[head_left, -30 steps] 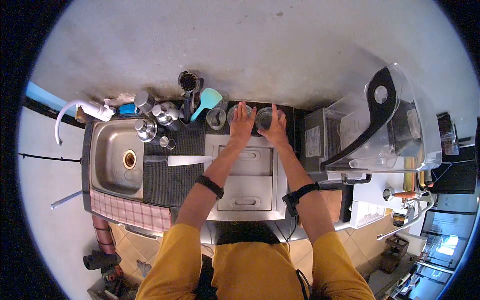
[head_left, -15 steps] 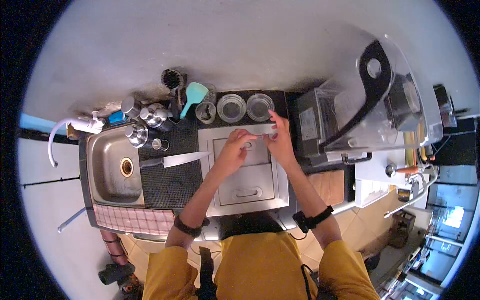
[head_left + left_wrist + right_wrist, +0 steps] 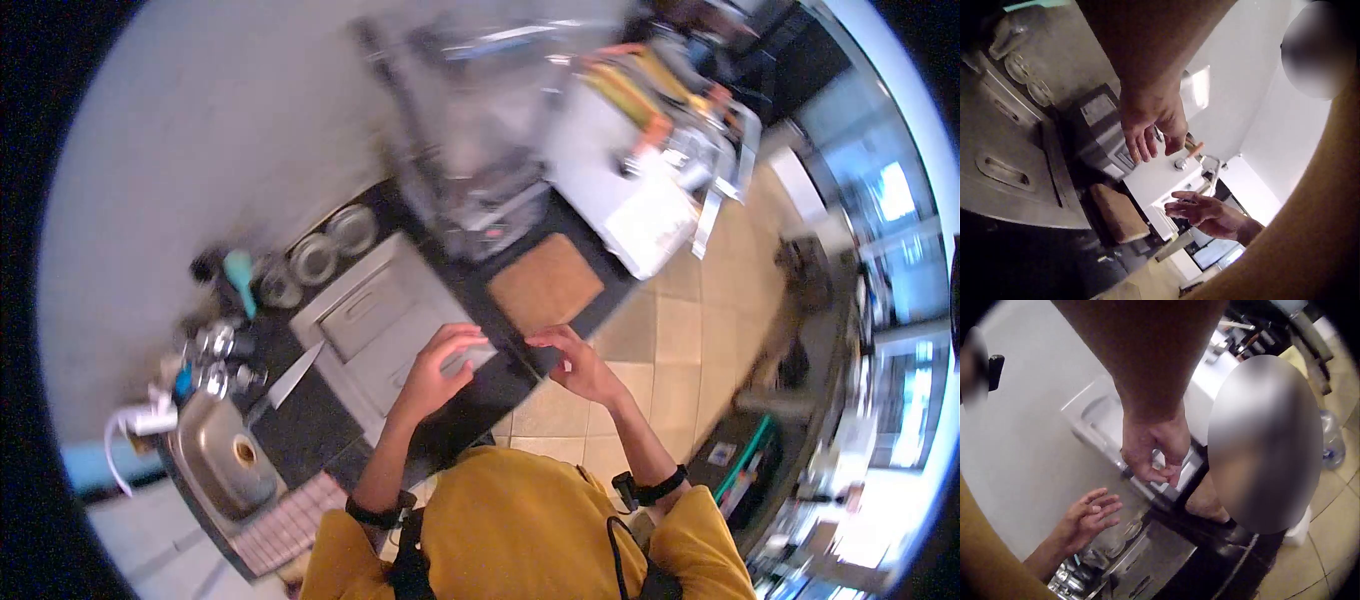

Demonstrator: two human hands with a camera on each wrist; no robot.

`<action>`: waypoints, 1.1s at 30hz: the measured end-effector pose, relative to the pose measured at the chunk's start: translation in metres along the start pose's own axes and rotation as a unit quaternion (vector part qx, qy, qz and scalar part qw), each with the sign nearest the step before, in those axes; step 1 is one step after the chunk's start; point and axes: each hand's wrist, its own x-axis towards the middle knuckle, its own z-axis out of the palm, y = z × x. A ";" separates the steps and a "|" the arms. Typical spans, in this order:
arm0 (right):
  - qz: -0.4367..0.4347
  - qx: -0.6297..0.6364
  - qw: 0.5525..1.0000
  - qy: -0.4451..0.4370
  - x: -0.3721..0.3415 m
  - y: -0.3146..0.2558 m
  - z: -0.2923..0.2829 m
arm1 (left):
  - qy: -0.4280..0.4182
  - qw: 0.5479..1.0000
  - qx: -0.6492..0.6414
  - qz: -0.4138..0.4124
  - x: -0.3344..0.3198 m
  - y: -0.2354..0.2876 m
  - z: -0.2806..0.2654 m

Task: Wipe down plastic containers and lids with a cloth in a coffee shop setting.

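Both hands hang in the air over the counter's front, apart from each other. The left hand (image 3: 438, 372) is above the steel lid panel (image 3: 400, 330), fingers loosely bent and holding nothing; the left wrist view shows the same left hand (image 3: 1152, 122) with relaxed fingers. My right hand (image 3: 585, 372) is in front of the wooden board (image 3: 546, 284), its thumb and fingertips near each other in the right wrist view, where the right hand (image 3: 1155, 450) shows nothing clearly held. Two glass bowls, one (image 3: 314, 259) beside the other (image 3: 352, 230), stand behind the panel.
A knife (image 3: 290, 380) lies left of the panel, near the sink (image 3: 225, 455). Metal shakers and a turquoise spatula (image 3: 240, 275) stand at the back left. A large clear-lidded container (image 3: 470, 130), blurred, stands behind the board. Tiled floor (image 3: 680, 340) shows at right.
Both hands have left the glass bowls, come together over the panel, then moved toward the body and apart. The head view has swung to the right.
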 end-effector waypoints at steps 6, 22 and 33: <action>0.102 -0.009 0.971 0.217 -0.225 0.055 -0.033 | -0.225 0.964 -0.113 -0.082 0.003 0.045 0.129; 0.492 0.085 0.468 0.729 -0.723 0.101 0.293 | -0.633 0.758 -0.086 0.131 -0.094 0.215 0.519; 0.571 0.170 0.300 0.745 -0.779 0.058 0.432 | -0.827 0.526 -0.077 0.183 -0.247 0.310 0.722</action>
